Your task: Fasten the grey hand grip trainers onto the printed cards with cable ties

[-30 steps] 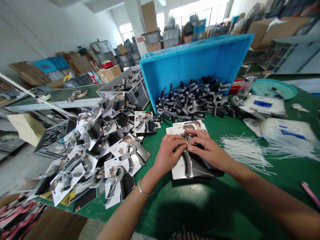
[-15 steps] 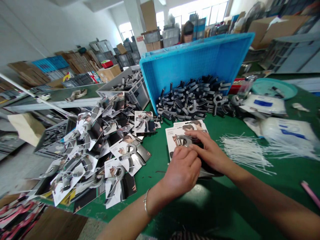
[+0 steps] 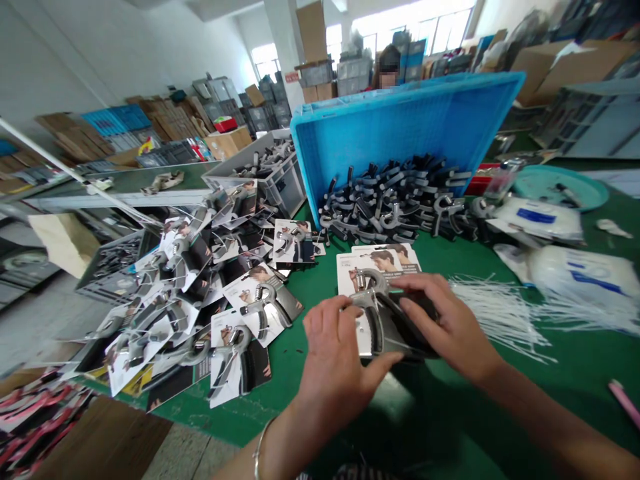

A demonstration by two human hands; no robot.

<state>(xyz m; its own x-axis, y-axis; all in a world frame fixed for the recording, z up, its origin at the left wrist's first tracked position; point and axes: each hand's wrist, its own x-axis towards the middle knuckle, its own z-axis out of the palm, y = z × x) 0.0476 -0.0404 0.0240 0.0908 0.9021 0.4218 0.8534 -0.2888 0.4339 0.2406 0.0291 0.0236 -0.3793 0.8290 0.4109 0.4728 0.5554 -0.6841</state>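
Note:
A grey and black hand grip lies on a printed card at the top of a small stack on the green table. My left hand is at the grip's left side, fingertips touching it and thumb spread out below. From the right, my right hand rests its fingers on the grip and the card, fingers apart. Part of the card is hidden under my right hand. White cable ties lie spread to the right of my right hand.
Carded hand grips are heaped at the left. Behind the stack, a tilted blue crate spills loose grips. Plastic bags and a turquoise tray stand at the right. A person is behind the crate.
My left hand has opened and moved down and left off the grip's top, uncovering it. My right hand has drawn back a little to the right. The view has shifted slightly.

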